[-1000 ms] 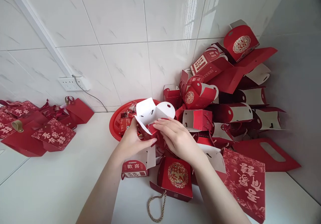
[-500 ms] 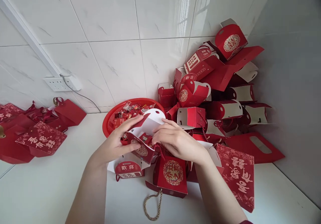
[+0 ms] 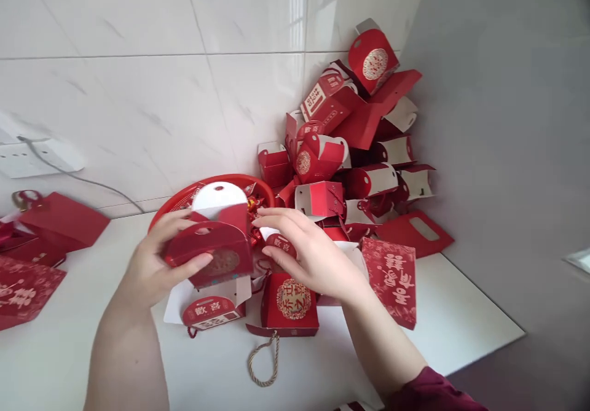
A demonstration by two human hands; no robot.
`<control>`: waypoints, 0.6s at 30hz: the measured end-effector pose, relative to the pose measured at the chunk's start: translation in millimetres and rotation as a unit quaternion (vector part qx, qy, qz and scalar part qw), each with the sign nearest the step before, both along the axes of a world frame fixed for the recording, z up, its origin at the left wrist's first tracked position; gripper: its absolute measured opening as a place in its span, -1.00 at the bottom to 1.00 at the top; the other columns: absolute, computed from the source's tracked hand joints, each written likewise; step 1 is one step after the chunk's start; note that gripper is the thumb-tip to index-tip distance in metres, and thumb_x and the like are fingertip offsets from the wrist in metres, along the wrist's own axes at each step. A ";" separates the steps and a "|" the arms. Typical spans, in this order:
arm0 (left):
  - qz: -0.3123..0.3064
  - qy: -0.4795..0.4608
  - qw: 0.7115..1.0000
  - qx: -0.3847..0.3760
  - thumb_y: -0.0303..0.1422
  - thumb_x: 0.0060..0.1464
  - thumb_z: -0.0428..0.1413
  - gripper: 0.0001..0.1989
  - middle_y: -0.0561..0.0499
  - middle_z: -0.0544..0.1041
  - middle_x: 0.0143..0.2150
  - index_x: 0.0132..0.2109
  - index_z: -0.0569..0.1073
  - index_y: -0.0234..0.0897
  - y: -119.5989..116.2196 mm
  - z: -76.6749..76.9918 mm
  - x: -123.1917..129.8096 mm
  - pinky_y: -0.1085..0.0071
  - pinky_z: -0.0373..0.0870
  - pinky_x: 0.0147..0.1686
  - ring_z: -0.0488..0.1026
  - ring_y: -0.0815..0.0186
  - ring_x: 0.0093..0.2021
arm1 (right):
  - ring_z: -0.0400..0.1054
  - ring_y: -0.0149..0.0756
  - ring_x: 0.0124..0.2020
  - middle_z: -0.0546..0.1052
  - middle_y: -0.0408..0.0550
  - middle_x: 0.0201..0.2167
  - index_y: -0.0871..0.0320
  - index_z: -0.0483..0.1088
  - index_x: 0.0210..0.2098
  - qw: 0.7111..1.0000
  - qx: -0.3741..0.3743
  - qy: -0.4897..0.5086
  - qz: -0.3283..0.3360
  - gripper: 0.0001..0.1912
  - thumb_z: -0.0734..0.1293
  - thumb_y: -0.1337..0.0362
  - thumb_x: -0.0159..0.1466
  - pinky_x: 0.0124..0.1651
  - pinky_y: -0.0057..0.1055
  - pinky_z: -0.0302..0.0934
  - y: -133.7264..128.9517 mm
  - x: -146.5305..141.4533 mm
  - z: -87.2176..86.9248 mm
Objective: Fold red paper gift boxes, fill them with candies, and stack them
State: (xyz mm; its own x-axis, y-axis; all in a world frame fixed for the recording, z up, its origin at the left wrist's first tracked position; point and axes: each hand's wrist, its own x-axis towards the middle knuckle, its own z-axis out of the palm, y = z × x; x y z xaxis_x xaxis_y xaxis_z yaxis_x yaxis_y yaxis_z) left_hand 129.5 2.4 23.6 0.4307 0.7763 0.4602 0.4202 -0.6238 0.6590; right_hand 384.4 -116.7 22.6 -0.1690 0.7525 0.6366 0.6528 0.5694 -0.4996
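Observation:
My left hand (image 3: 159,254) grips a red gift box (image 3: 209,248) with rounded top flaps; the white inner face of its back flap stands up. The thumb presses the front side, and the fingers lie behind the box. To its right hovers my right hand (image 3: 311,248), fingers stretched out and thumb apart, with nothing between them. Behind the held box is a red plastic basket (image 3: 154,214), partly hidden, with wrapped sweets (image 3: 255,236) in it. Below my hands lie a red and white box (image 3: 209,313) and a red box with gold lettering (image 3: 295,300).
Red boxes (image 3: 322,153), several of them open, are heaped at the right against the tiled wall. More red boxes (image 3: 27,288) lie at the left. A gold rope handle (image 3: 263,362) rests on the white tabletop (image 3: 221,374). A cable (image 3: 92,183) runs from a wall socket (image 3: 41,158).
The view has turned right. The gift box has been tipped upright in my left hand, its flaps facing up. My right hand has come off the box and opened.

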 end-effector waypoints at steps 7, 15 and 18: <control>0.174 -0.102 0.979 0.005 -0.16 -0.19 0.38 -0.51 0.14 0.54 0.01 -0.05 0.52 -0.04 0.4 6.5 -3.3 -0.10 0.39 0.11 0.45 0.00 0.06 | 0.33 -0.12 0.09 0.48 0.04 0.06 0.11 0.40 -0.08 0.942 -0.016 0.011 -0.335 -0.81 0.18 0.34 0.40 0.15 -0.07 0.22 -70.9 48.7 -63.2; 0.164 -0.202 0.965 -0.022 -0.24 -0.34 0.43 -0.46 -0.03 0.59 -0.13 -0.10 0.60 -0.20 7.1 -4.7 -5.3 0.35 0.52 -0.24 0.53 0.11 -0.10 | 0.13 0.05 0.29 0.24 0.12 0.31 0.11 0.32 0.20 0.865 -0.144 -0.171 -0.449 -0.58 0.16 0.19 0.40 0.32 0.23 -0.15 -103.2 91.7 -175.3; 0.161 -0.193 0.967 -0.049 -0.26 -0.31 0.42 -0.48 0.00 0.59 -0.14 -0.09 0.60 -0.16 2.4 -3.4 -3.7 0.50 0.49 -0.32 0.53 0.20 -0.13 | -0.07 0.21 0.38 0.03 0.18 0.40 0.09 0.25 0.28 0.843 -0.166 -0.227 -0.459 -0.41 0.29 0.06 0.29 0.30 0.35 -0.28 -111.4 90.3 -189.0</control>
